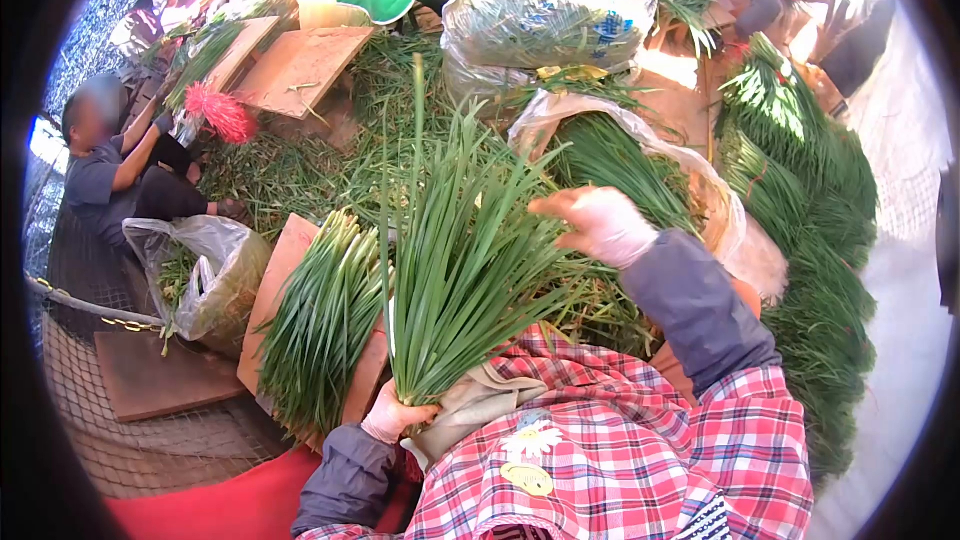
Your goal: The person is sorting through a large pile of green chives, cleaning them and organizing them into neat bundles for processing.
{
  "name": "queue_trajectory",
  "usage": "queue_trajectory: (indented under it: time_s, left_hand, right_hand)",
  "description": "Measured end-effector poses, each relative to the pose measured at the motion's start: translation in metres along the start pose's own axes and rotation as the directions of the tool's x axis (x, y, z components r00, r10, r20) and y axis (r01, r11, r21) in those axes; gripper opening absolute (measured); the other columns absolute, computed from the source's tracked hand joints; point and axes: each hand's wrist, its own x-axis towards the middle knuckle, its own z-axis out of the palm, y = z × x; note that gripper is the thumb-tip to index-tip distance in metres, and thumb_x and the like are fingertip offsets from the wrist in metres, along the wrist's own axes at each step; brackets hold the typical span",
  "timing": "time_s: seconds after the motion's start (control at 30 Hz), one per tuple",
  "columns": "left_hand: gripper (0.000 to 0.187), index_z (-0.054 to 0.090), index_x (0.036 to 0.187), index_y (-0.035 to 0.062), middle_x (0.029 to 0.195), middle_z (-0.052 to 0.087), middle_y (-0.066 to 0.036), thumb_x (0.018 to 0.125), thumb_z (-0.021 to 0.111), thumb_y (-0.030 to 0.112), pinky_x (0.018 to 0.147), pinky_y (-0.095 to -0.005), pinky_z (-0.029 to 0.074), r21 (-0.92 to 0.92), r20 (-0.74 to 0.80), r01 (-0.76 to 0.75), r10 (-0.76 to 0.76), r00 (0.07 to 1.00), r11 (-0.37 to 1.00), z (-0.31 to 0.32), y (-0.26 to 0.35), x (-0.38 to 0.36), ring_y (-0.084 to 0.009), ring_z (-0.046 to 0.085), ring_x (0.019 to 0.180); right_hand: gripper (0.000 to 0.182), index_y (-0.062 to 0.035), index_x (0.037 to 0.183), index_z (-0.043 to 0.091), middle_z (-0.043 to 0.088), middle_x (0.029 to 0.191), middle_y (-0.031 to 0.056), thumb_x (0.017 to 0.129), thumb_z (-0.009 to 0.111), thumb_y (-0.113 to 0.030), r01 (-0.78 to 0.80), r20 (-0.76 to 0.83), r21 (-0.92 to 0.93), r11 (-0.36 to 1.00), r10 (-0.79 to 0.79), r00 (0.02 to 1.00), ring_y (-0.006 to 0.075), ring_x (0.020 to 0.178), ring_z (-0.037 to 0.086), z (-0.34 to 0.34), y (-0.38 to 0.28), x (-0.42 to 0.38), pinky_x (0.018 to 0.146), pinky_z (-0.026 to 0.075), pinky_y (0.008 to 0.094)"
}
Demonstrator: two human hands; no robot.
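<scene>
1. Head view: the largest thing is a heap of green leafy bundles (805, 210), piled lengthwise along the right side.
2. The held bunch (460, 250), long narrow green leaves, is at centre. Its long axis runs up the view from a narrow lower end, fanning wide and spreading rightward.
3. The laid bunch (322, 335) rests on a wooden board (262, 290) just left of it, pale ends pointing up the view.
4. The right hand (598, 225) is raised beside the fan's right edge, nearer the leaf tips; its grip is apart, thumb and fingers spread. Whether it touches a leaf, I cannot tell.
5. The left hand (398, 414) has its grip clamped around the held bunch's lower end; the leaves extend upward from it.
</scene>
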Motion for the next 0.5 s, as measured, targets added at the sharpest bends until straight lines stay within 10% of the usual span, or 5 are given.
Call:
queue_trajectory:
  time_s: [0.17,0.23,0.3,0.37,0.5]
  left_hand:
    - [0.039,0.058,0.100,0.0002,0.081,0.060,-0.007,0.063,0.071,-0.002,0.058,-0.0265,0.047,0.001,-0.011,-0.003,0.003,1.000,1.000,0.000,-0.002,0.000,-0.0158,0.059,0.064]
    - [0.039,0.058,0.099,-0.0001,0.080,0.061,-0.008,0.063,0.072,0.000,0.058,-0.0269,0.048,-0.001,0.002,0.016,-0.016,1.000,1.000,-0.001,0.000,0.000,-0.0163,0.059,0.064]
    - [0.037,0.059,0.097,-0.0008,0.079,0.061,-0.009,0.062,0.071,0.001,0.058,-0.0273,0.048,-0.024,-0.001,0.031,-0.031,1.000,0.999,-0.001,0.000,-0.001,-0.0171,0.059,0.064]
    - [0.037,0.059,0.097,-0.0012,0.078,0.061,-0.010,0.062,0.071,0.001,0.058,-0.0275,0.048,-0.025,-0.015,0.046,-0.046,0.999,0.999,-0.001,0.002,0.000,-0.0175,0.059,0.063]
    - [0.039,0.059,0.097,-0.0014,0.079,0.062,-0.011,0.061,0.070,0.001,0.058,-0.0276,0.048,-0.053,0.006,0.057,-0.057,0.998,0.997,-0.002,0.002,0.001,-0.0179,0.060,0.062]
  right_hand:
    - [0.012,-0.0129,0.087,0.068,0.064,0.072,0.0072,0.080,0.059,-0.016,-0.027,0.037,0.064,0.998,0.025,0.999,0.0220,0.070,0.062,0.045,-0.005,-0.008,0.064,0.050,0.0331]
    - [0.014,-0.0066,0.091,0.068,0.066,0.076,0.0035,0.084,0.057,-0.012,-0.103,-0.098,0.886,0.451,0.400,0.911,0.0138,0.068,0.059,0.036,0.005,-0.012,0.065,0.048,0.0280]
    - [0.018,-0.0035,0.096,0.068,0.066,0.083,0.0022,0.088,0.058,-0.015,-0.332,0.065,0.872,0.359,0.589,0.806,0.0104,0.069,0.056,0.005,0.028,-0.023,0.068,0.046,0.0250]
    - [0.022,-0.0066,0.093,0.069,0.065,0.075,0.0040,0.085,0.061,-0.026,-0.453,0.396,0.682,0.574,0.231,0.889,0.0093,0.069,0.057,-0.014,0.027,-0.039,0.064,0.045,0.0275]
    - [0.030,-0.0116,0.094,0.070,0.065,0.076,0.0073,0.077,0.066,-0.035,-0.251,0.197,0.428,0.868,0.182,0.963,0.0166,0.073,0.062,-0.015,-0.002,-0.028,0.070,0.046,0.0308]
